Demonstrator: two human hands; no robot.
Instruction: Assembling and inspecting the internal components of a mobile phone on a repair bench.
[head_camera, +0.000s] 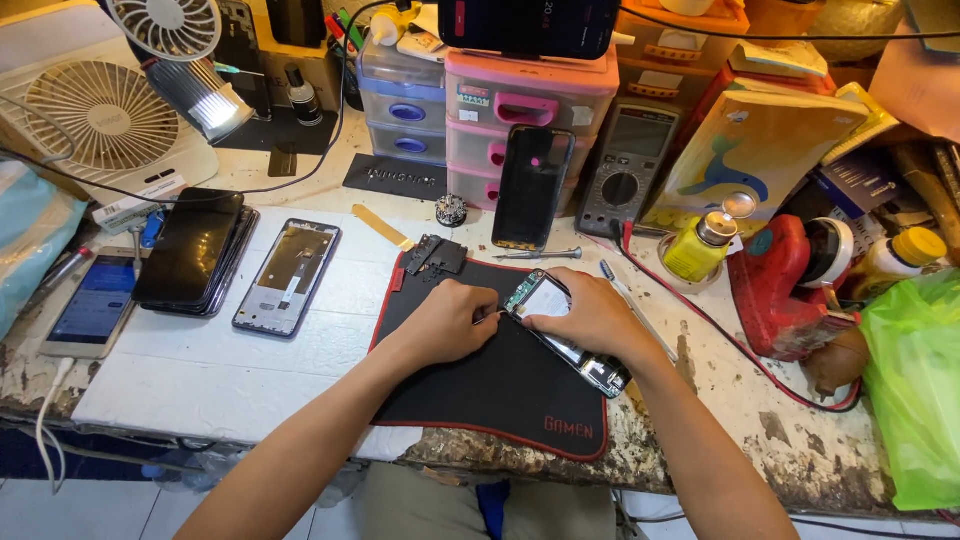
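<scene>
One opened phone (565, 335) lies diagonally on the black work mat (480, 390), its back removed and circuit parts exposed at both ends. The right hand (590, 318) lies over the phone's middle with fingers curled down against it, pressing it to the mat. The left hand (450, 322) rests on the mat just beside the phone's upper end, fingers pinched closed on something thin and pale; what it is cannot be told. Two small dark loose parts (436, 255) sit at the mat's top edge. One bare phone frame (288, 277) lies flat to the left, beside one stack of dark phones (190, 250) and one lit phone (92, 305). One black back cover (532, 187) leans against the pink plastic drawers (525, 105), next to one grey multimeter (626, 165). One screwdriver (528, 255) lies beyond the mat. One yellow bottle (697, 247) stands to the right. The mat is soft, red-stitched and overhangs the chipped front edge of the white bench (200, 380). Open bench surface remains left of the mat; the right side is crowded.
</scene>
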